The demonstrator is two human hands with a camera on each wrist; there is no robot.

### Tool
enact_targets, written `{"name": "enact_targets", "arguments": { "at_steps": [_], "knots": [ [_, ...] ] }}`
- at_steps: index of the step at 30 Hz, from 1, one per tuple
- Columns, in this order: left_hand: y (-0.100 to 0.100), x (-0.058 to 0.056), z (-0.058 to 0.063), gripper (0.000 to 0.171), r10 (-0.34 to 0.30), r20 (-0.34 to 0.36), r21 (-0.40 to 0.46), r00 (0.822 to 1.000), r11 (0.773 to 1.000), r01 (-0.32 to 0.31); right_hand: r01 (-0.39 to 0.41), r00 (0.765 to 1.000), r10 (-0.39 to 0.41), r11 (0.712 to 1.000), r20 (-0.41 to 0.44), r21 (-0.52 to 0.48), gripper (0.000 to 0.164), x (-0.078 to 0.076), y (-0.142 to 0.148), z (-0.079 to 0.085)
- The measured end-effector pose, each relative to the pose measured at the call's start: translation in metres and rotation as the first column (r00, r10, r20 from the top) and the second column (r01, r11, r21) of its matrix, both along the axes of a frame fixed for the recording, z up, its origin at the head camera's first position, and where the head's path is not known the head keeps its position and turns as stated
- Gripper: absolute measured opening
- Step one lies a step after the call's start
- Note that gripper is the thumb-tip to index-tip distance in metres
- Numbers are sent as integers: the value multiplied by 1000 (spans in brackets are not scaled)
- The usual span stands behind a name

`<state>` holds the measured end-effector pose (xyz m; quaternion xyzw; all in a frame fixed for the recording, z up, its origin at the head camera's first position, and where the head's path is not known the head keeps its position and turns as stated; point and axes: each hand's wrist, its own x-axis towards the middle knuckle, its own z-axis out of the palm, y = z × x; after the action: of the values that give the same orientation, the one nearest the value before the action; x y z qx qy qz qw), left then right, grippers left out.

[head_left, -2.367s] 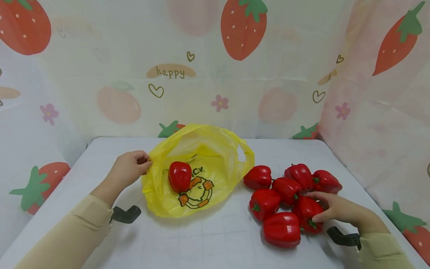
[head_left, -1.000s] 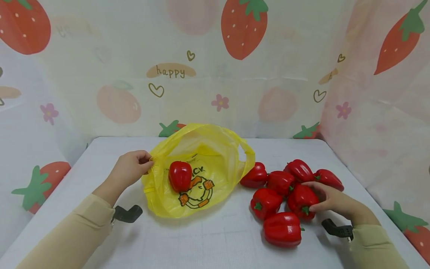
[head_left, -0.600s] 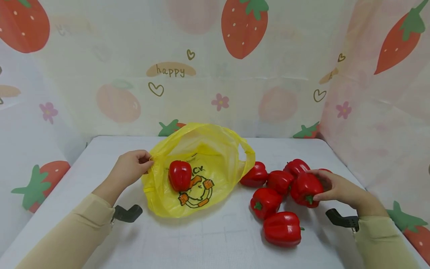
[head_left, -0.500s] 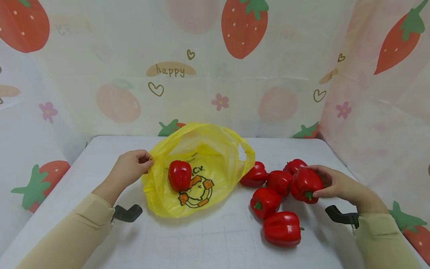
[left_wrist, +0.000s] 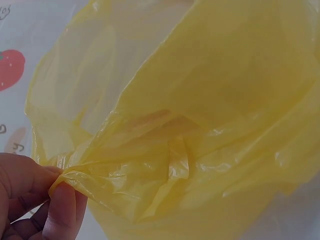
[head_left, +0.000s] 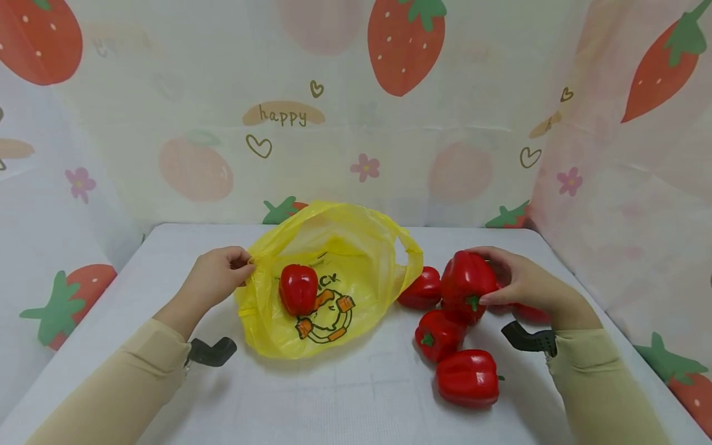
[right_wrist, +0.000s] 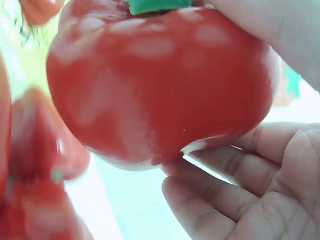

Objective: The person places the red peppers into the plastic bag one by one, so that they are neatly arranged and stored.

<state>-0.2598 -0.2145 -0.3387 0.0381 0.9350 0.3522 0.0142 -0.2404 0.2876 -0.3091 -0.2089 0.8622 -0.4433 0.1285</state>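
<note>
My left hand (head_left: 216, 279) pinches the left rim of a yellow plastic bag (head_left: 356, 337), which lies with its mouth held wide. In the left wrist view, thumb and finger nip a gathered fold of the bag (left_wrist: 165, 165). One red bell pepper (head_left: 298, 289) rests inside, over the printed cartoon. My right hand (head_left: 525, 285) grips another red bell pepper (head_left: 467, 278) with a green stem, raised above the group. Close up in the right wrist view, that pepper (right_wrist: 160, 90) sits between thumb and fingers.
Several red bell peppers stay on the white table (head_left: 345, 408) right of the bag, among them a front one (head_left: 468, 378) and one by the bag's handle (head_left: 424, 288). Others are partly hidden behind the right hand. Strawberry-print cloth (head_left: 334, 154) encloses the back and sides.
My right hand has taken a bell pepper from the group, lifted it and carried it left toward the bag. The left hand and the bag have hardly moved.
</note>
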Motion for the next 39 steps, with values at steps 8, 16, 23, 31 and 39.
{"name": "enact_targets", "arguments": {
  "at_steps": [8,16,23,31,39],
  "knots": [
    [2,3,4,16,4,15,5,1000,1000,-4,-133,991,133,991,-21,-4,71,-11,-53,10],
    [5,4,7,16,-8,-2,7,1000,1000,8,-162,987,162,987,-9,22,76,-21,-97,16],
    [3,2,5,15,-10,-1,9,1000,1000,10,-139,990,140,988,-12,74,81,-29,-142,5],
    [0,2,2,15,-6,0,8,1000,1000,6,-141,989,144,985,-31,98,79,-34,-182,-7],
    [1,3,4,15,-3,3,8,1000,1000,3,-54,998,52,993,20,110,80,-37,-206,-19]
  ]
}}
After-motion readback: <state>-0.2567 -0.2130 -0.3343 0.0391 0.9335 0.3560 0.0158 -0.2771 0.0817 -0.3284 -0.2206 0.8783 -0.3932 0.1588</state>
